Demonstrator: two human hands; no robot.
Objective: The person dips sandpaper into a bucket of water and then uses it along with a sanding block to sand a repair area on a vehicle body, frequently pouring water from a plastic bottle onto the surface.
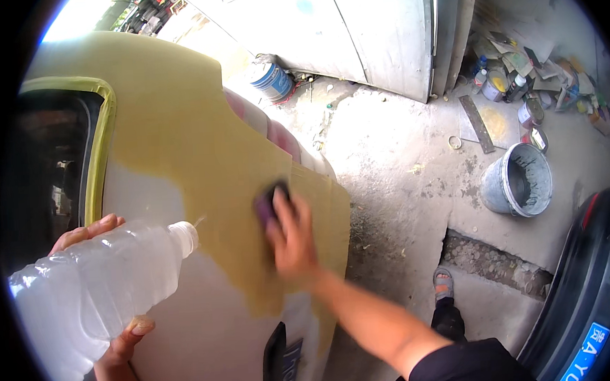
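Note:
A clear plastic bottle [117,283] of cloudy-looking liquid lies tilted in my left hand [125,340], its fingers and thumb wrapped round the sides. From its white mouth a thin trickle comes out over the car panel [207,168], which is coated in yellowish filler or primer with pale grey patches. My right hand [295,238] grips a dark purple sanding block [267,203] and presses it flat on the yellowish area. Hand and block are blurred by motion. Yellow masking tape [102,139] edges the dark car window [51,155] on the left.
A grey bucket [503,180] stands on the concrete floor at right, near a broken-up trench [495,260]. Cans, bottles and scraps pile up by the wall. A blue-white pail [272,82] sits beside the metal door [373,35]. A black car [593,293] is at lower right.

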